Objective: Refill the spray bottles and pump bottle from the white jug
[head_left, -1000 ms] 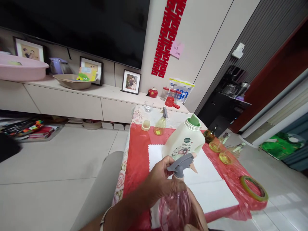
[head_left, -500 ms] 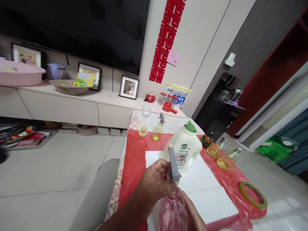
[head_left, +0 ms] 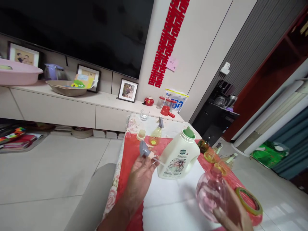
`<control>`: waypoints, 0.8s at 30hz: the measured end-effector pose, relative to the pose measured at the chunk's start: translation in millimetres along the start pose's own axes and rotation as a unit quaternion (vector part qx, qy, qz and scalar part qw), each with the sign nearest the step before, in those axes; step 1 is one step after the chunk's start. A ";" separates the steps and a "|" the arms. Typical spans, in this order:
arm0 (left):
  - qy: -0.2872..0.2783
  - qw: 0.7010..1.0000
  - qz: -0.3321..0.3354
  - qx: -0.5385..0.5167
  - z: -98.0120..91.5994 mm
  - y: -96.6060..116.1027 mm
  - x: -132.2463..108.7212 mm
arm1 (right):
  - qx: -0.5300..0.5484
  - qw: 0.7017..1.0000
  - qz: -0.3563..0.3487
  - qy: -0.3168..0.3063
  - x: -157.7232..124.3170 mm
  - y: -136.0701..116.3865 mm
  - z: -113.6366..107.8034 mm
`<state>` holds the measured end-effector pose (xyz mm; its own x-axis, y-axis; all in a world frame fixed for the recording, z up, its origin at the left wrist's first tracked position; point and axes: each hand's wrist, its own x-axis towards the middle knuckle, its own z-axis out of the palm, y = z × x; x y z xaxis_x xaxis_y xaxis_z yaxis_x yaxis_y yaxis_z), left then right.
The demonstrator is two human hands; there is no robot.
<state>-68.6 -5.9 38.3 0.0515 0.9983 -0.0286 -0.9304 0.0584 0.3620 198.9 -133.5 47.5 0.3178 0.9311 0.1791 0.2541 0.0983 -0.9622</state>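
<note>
My left hand [head_left: 141,168] is pinched shut on the grey trigger sprayer [head_left: 144,149], fingertips clamped just under its head, with the thin dip tube [head_left: 159,160] sticking out towards three o'clock, free of any bottle. My right hand [head_left: 232,215] is down at the five o'clock corner of the view, fingers curled around the lower side of the pink bottle [head_left: 211,196]. That bottle is round, see-through and bare at the neck, which points to twelve o'clock. I cannot tell whether its base rests on the table or hangs just above it. The two hands are well apart, with the sprayer at about ten o'clock from the bottle. Between them, just beside the tube's tip, stands the white detergent jug [head_left: 178,158], upright, with its green cap [head_left: 189,132] flipped up. The jug sits on a white sheet [head_left: 166,195] that lies over the red table cover [head_left: 128,150]. At three o'clock from the pink bottle a roll of tape [head_left: 249,201] lies flat near the cover's edge. At twelve o'clock from it I see small yellow bottles [head_left: 209,156] bunched near the jug's right side. Farther up the table, at one o'clock from my left hand, stands a small yellow spray bottle [head_left: 156,137] with its own grey trigger. A low capped jar [head_left: 141,135] stands just to its nine o'clock side.
</note>
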 end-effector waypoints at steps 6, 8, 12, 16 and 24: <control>0.010 0.997 -0.070 0.019 -27.3 -34.5 -3.3 | -0.157 0.979 -0.125 0.034 76.7 -66.8 -15.0; 0.016 0.996 -0.086 0.019 -31.9 -35.7 -4.4 | -0.242 0.953 -0.181 0.029 99.7 -82.8 -18.6; 0.018 0.993 -0.116 0.017 -36.0 -36.6 -5.3 | -0.407 0.860 -0.309 0.011 131.1 -106.6 -19.3; 0.022 0.991 -0.130 0.013 -37.9 -38.3 -4.1 | -0.488 0.780 -0.391 -0.018 143.9 -122.9 -16.0; 0.024 0.990 -0.139 -0.005 -40.4 -37.7 -4.7 | -0.551 0.711 -0.430 -0.074 151.5 -140.3 -17.8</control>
<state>-48.4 -13.1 -12.8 0.2881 0.9424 -0.1701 -0.8867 0.3296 0.3241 227.7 -12.5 213.3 -0.4674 0.7281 0.5013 0.8839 0.3950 0.2505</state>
